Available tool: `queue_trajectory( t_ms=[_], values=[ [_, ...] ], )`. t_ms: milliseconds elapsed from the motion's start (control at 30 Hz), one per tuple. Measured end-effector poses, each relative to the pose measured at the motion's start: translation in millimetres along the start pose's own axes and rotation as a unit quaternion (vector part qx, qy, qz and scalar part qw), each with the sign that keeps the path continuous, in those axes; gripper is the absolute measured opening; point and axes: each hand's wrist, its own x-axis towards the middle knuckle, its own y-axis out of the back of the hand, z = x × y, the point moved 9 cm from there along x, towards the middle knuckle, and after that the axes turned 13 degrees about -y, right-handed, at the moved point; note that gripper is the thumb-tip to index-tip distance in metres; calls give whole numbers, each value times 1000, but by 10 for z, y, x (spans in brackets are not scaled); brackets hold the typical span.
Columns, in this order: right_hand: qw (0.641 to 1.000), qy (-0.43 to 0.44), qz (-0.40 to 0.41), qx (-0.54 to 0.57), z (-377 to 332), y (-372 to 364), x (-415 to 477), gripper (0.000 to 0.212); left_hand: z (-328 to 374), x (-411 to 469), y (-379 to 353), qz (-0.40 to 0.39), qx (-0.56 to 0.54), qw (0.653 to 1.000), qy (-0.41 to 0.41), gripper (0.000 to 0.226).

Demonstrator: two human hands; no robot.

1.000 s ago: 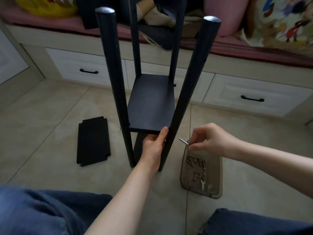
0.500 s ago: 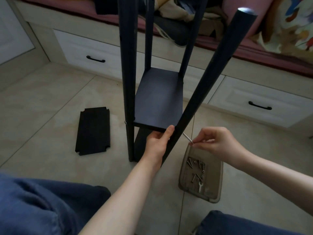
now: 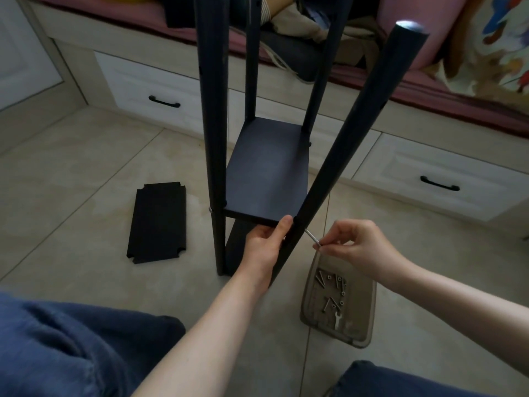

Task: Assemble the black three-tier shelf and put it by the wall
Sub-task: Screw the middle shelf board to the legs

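Black frame: the half-built black three-tier shelf (image 3: 213, 124) stands on the beige tiled floor (image 3: 71, 173), between the person's knees and the white drawer fronts (image 3: 148, 84); it is not yet placed by a wall.
Change: a second ago the slim silver screw (image 3: 312, 237) was held clear of the round black right front post (image 3: 357, 133). Now its tip touches the post's side, level with the matte black middle board (image 3: 266, 173).
Meaning: this corner's fastening appears to be only starting, since most of the screw still shows outside the post, and the post leans outward at its top.
Left hand (image 3: 266, 245): its fingers are curled under the middle board's front edge with the thumb lying up beside the post, grasping the board.
Right hand (image 3: 355, 243): its fingertips pinch the screw's outer end.
Shapes and surfaces: the posts are smooth round tubes with a dull sheen, and one capped top catches the light; the boards are flat and matte.
Loose part: a flat black board with notched corners (image 3: 157, 222) lies on the floor to the left, well apart, unfitted.
Hardware: a translucent brownish plastic tray (image 3: 363, 333) near the right post's foot holds more screws and a small flat metal wrench (image 3: 337, 320).
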Motion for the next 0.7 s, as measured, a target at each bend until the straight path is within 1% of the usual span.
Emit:
queue_trajectory(
  t_ms=[167,333,500,700],
  values=[
    [997,-26,-7,71,31,-28,21,9,31,-16,-15,1,1,1000,0,54],
    [995,-36,-4,90,4,-64,41,9,50,-21,-15,6,8,1000,-1,52],
    [990,-53,-3,129,24,-93,68,7,49,-32,-13,1,22,1000,3,55],
    [987,-66,3,145,37,-141,77,6,53,-36,-12,-5,15,1000,5,52]
  ],
)
